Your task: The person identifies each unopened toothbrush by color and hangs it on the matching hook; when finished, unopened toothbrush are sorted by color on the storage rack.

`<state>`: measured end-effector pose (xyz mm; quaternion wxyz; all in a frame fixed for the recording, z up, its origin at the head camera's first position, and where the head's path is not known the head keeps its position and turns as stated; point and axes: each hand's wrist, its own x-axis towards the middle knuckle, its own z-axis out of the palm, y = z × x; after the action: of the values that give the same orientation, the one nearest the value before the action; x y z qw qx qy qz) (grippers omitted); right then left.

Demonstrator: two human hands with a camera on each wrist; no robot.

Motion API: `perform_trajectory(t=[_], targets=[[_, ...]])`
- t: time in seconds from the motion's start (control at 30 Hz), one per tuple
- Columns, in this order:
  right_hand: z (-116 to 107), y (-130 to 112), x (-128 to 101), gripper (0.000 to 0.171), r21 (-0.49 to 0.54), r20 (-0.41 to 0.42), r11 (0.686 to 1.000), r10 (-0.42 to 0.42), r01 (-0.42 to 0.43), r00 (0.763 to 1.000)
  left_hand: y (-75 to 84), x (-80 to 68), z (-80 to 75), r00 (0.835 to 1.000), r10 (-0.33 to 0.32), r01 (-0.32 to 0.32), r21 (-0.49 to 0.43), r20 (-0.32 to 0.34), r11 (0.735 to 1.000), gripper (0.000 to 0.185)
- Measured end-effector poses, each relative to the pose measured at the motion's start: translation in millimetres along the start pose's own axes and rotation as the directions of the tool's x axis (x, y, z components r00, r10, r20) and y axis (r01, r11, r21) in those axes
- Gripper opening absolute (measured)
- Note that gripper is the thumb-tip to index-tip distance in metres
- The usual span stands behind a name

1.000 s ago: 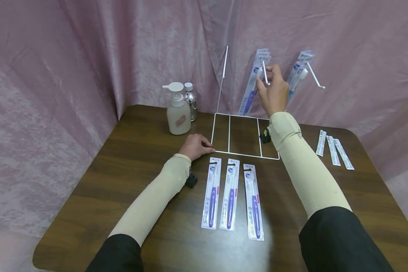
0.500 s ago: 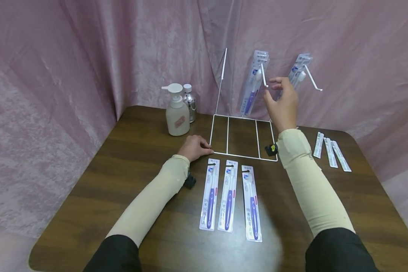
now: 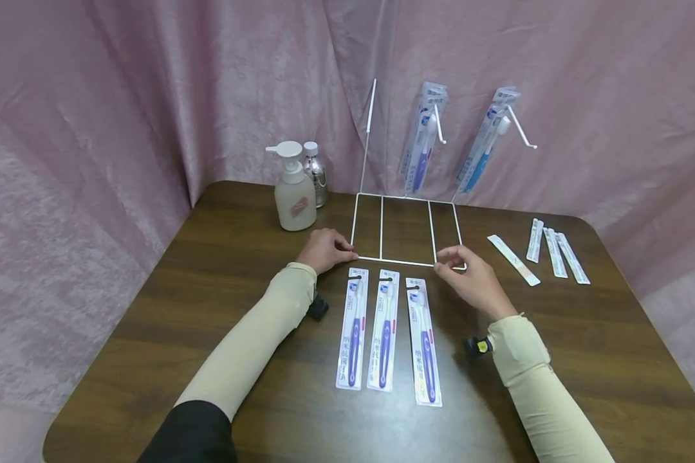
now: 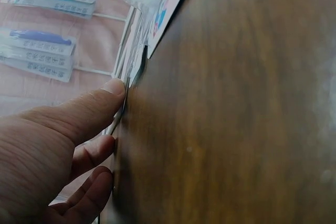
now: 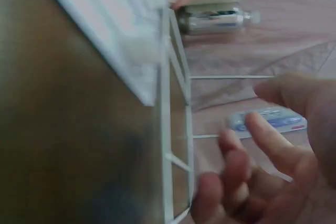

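Note:
A white wire display rack (image 3: 408, 262) stands on the table with its hooks at the back. My left hand (image 3: 326, 249) pinches the rack's front left corner between thumb and fingers. My right hand (image 3: 469, 276) hovers by the front right of the rack, thumb and fingers apart around nothing in the right wrist view. Packaged purple toothbrushes (image 3: 421, 145) hang on the middle hook, and packaged blue toothbrushes (image 3: 486, 145) on the right hook. In front of the rack, three more purple toothbrushes lie in blister packs: left (image 3: 352, 329), middle (image 3: 384, 331) and right (image 3: 424, 342).
A white pump bottle (image 3: 295, 196) and a silver bottle with a white cap (image 3: 315, 173) stand behind my left hand. Several slim white packets (image 3: 555, 252) lie at the table's right side. A pink curtain (image 3: 237, 83) hangs behind the table.
My right hand has come away from the toothbrush on the middle hook and moved down to the rack's front right. The left hand stays at the corner.

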<state>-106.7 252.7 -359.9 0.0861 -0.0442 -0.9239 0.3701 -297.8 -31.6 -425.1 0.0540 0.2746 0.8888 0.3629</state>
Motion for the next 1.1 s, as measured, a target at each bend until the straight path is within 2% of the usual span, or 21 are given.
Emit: perform_trajectory(t=[0.1,0.17,0.3,0.63,0.8,0.97,1.1], targets=[[8.7,11.4,-13.2,0.038,0.023,0.146,0.999,0.031,-0.035,0.989,0.8,-0.2,-0.7,1.0,-0.003,0.003,0.002,0.004,1.0,0.017],[14.0,17.6,-18.5,0.041,0.039,0.224,0.999,0.015,-0.024,0.974,3.1,-0.8,-3.1,1.0,-0.009,0.009,0.006,0.002,1.0,0.017],[20.7,26.5,-22.2,0.045,0.061,0.294,0.997,-0.069,0.054,0.953,6.9,-1.6,-6.0,1.0,-0.018,0.019,0.014,-0.018,1.0,0.017],[22.4,36.8,-26.7,0.042,0.009,0.288,0.994,-0.109,0.111,0.951,5.8,-1.4,-0.8,1.0,0.004,-0.004,0.031,-0.014,1.0,0.018],[28.0,33.9,-25.3,0.04,-0.022,0.247,0.991,-0.122,0.131,0.961,4.8,-3.6,-2.9,1.0,0.007,-0.006,0.026,-0.025,1.0,0.018],[32.0,33.0,-26.0,0.038,-0.046,0.219,0.992,-0.107,0.12,0.97,4.1,-4.6,-2.8,1.0,-0.02,0.02,0.029,-0.02,0.999,0.019],[30.0,31.9,-27.3,0.035,-0.053,0.169,0.992,-0.101,0.112,0.98,7.4,-2.7,-1.0,1.0,-0.015,0.016,0.033,-0.012,0.999,0.019]])
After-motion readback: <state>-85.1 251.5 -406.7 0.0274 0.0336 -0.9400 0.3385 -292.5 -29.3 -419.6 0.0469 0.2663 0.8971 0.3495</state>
